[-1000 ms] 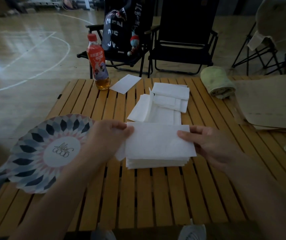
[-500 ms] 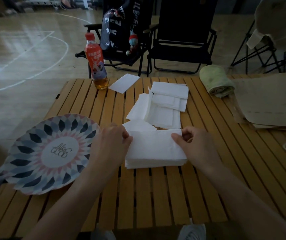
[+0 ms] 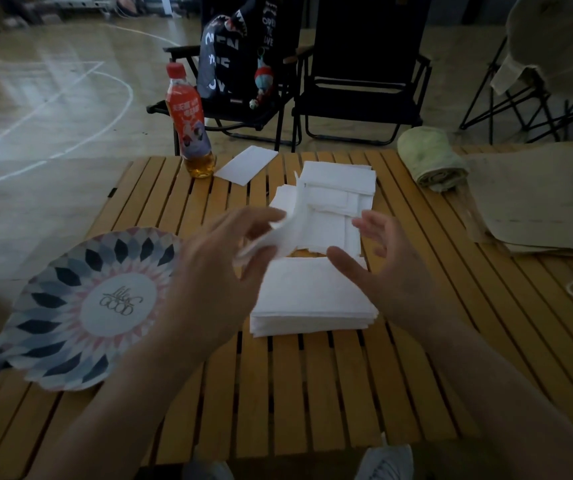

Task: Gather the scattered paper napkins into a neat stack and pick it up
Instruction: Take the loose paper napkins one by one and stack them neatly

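A squared stack of white napkins lies on the slatted wooden table in front of me. My left hand hovers above the stack's left side and pinches a loose napkin, which hangs bent and blurred. My right hand floats over the stack's right side with fingers spread, holding nothing. Behind the stack lies an untidy heap of napkins. One single napkin lies apart near the table's far edge.
A patterned paper plate sits at the left edge. An orange drink bottle stands at the back left. A rolled green towel and brown paper bags lie at the right. Black folding chairs stand behind the table.
Both hands have lifted off the stack. My left hand has picked up a loose napkin from beside the stack, and my right hand has opened.
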Tool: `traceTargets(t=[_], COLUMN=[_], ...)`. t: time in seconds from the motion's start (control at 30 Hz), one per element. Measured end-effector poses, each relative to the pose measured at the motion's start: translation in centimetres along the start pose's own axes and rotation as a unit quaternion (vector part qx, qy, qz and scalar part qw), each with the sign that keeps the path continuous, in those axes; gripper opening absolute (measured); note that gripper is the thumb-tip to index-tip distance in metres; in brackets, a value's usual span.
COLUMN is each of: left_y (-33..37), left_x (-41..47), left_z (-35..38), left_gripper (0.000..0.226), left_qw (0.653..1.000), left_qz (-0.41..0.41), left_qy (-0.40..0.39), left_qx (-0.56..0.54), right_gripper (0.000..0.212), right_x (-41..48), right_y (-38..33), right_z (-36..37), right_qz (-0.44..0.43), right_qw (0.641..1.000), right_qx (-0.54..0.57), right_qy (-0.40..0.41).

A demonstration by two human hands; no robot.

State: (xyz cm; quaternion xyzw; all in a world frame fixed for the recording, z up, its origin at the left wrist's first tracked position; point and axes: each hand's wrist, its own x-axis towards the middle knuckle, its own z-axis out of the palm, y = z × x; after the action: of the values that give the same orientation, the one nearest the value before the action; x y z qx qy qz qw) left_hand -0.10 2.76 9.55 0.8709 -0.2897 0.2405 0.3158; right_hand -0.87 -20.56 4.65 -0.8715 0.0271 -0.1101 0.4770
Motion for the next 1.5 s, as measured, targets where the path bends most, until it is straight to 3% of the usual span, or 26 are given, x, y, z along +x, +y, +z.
traceTargets(t=[0.1,0.17,0.23,0.3,0.43,0.57,0.77,1.03,1.2,1.3,1.5], left_y=[0.7,0.9,0.6,0.0,-1.7,-2.5,-3.0,-2.4,-2.6,-3.7,-6.8], left_x=[0.1,0.2,0.1,-0.2,-0.7,-1.0,-1.7,-2.3,-1.6,0.6,6.1], left_z=[-0.1,-0.1,0.5,1.2,2.0,3.6,5.6,6.1,5.9,6.7,11.4], left_gripper=[0.019,0.014,0.011,0.010,0.010,0.023,0.025,0.026,0.034,0.030,0.067], left_qw=[0.988,0.960,0.929,0.924,0.941,0.922,0.916,0.910,0.941,0.953,0.931], left_qz=[-0.027,-0.143,-0.240,-0.283,-0.310,-0.347,-0.326,-0.329,-0.259,-0.250,-0.262], left_qy=[-0.045,-0.048,-0.031,-0.025,-0.092,-0.167,-0.206,-0.195,-0.117,-0.080,-0.228], left_qx=[-0.146,-0.235,-0.278,-0.256,-0.102,0.034,0.111,0.163,0.185,0.148,0.114], right_gripper=[0.098,0.082,0.050,0.030,0.029,0.016,0.021,0.028,0.028,0.022,0.012], right_x=[0.2,0.4,0.4,0.3,0.2,-0.4,-0.5,-0.8,-0.5,-0.5,-0.9], right_y=[-0.7,-0.5,-0.3,-0.1,0.8,1.2,1.3,1.7,1.4,0.8,0.5], right_z=[-0.9,-1.7,-2.3,-2.3,-1.5,-0.8,0.7,1.8,1.0,0.1,-0.8], right_qz=[0.042,0.065,0.066,0.071,0.134,0.144,0.076,0.059,0.020,0.000,-0.001], right_qw=[0.988,0.962,0.944,0.947,0.965,0.976,0.993,0.978,0.958,0.966,0.974], right_qx=[0.124,0.234,0.278,0.269,0.204,0.152,-0.093,-0.199,-0.278,-0.248,-0.221], right_qy=[-0.080,-0.123,-0.165,-0.158,-0.099,-0.053,0.015,0.028,0.062,0.072,0.041])
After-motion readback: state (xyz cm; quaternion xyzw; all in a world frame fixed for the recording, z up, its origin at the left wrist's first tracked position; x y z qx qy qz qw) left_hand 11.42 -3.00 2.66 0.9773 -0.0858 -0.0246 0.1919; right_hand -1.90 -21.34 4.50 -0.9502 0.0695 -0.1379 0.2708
